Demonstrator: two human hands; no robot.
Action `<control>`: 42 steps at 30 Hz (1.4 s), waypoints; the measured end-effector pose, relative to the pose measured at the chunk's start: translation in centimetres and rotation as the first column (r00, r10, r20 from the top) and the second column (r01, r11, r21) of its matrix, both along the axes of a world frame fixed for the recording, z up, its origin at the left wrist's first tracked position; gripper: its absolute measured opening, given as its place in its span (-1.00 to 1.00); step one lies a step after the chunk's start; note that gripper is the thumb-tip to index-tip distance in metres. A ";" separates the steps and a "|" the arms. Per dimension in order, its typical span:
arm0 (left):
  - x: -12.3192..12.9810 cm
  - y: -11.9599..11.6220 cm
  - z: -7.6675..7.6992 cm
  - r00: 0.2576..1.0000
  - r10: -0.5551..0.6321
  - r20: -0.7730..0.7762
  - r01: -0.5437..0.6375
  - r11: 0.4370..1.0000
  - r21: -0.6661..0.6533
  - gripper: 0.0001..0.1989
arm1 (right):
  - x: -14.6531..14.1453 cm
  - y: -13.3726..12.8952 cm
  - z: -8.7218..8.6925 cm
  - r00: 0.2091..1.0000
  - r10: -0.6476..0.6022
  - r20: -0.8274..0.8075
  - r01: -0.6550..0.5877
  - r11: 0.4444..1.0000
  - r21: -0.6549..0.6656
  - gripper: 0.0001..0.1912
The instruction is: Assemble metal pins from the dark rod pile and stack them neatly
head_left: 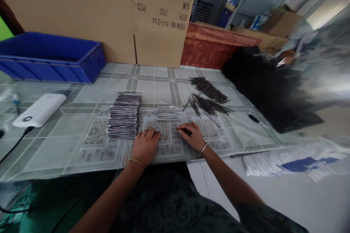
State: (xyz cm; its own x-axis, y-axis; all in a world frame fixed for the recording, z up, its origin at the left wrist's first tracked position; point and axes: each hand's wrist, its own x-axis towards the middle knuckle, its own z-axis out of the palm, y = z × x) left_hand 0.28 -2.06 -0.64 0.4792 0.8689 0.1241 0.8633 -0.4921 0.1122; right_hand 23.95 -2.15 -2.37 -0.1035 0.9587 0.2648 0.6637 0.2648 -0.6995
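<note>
Between my two hands a thin metal rod (170, 131) lies almost level, just above the patterned mat. My left hand (146, 146) is closed on its left end, with the palm down. At the other end, the fingertips of my right hand (193, 137) pinch the rod; something dark shows under those fingers, too small to make out. Left of my left hand is a tall stack of dark-and-silver ribbed rods (124, 116). Beyond my hands lies a small row of plain silver rods (168, 113). Thin dark sticks (209, 105) are heaped loosely at the right.
A blue plastic bin (51, 69) stands at the back left, near a white power bank (41, 109) with a cable. A large cardboard sheet (95, 14) rises behind the table. A big black pile (268, 83) and a small black object (253, 118) are at the right.
</note>
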 end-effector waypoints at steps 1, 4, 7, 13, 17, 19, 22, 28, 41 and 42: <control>0.0 0.0 0.0 1.000 -0.004 -0.011 0.004 1.000 0.002 -0.71 | 0.0 0.0 0.0 1.000 0.002 -0.002 -0.002 1.000 -0.001 -0.83; 0.1 0.0 0.1 0.999 -0.006 -0.038 0.007 1.000 0.017 -0.70 | -0.1 -0.1 0.0 1.000 0.019 -0.018 -0.019 1.000 -0.011 -0.84; 0.1 -0.1 0.2 0.999 -0.006 -0.053 0.008 1.000 0.024 -0.70 | -0.1 -0.1 0.1 0.999 0.034 -0.006 -0.034 0.999 -0.008 -0.86; 0.2 -0.2 0.2 0.994 -0.036 0.104 0.039 0.999 -0.027 -0.71 | -0.8 -0.2 1.3 0.970 0.067 0.233 -0.093 0.990 0.102 -0.88; 0.8 -0.4 -0.3 0.745 0.102 0.659 0.005 0.987 -0.159 -0.68 | -3.0 0.6 2.4 0.957 0.149 0.248 -0.184 0.975 0.124 -0.86; 1.2 -0.7 -0.3 0.473 0.239 0.848 -0.021 0.965 -0.260 -0.60 | -4.6 1.1 2.9 0.961 0.163 0.224 -0.197 0.970 0.139 -0.90; 1.1 -1.3 0.4 0.191 0.347 0.918 -0.046 0.938 -0.345 -0.52 | -7.5 1.9 3.6 0.955 0.201 0.218 -0.237 0.959 0.153 -0.90; -2.8 0.3 1.7 0.070 0.228 0.971 -0.163 0.963 -0.214 -0.39 | -14.1 4.9 5.1 0.956 0.239 0.169 -0.263 0.955 0.138 -0.83; -10.4 6.6 -3.5 0.546 0.325 0.773 -0.413 0.906 -0.089 -0.22 | -18.6 12.3 5.7 0.924 0.085 0.372 -0.152 0.977 0.153 -0.77; -10.2 6.5 -3.7 0.564 0.315 0.764 -0.423 0.904 -0.060 -0.23 | -16.6 12.9 5.9 0.918 0.018 0.397 -0.084 0.985 0.151 -0.78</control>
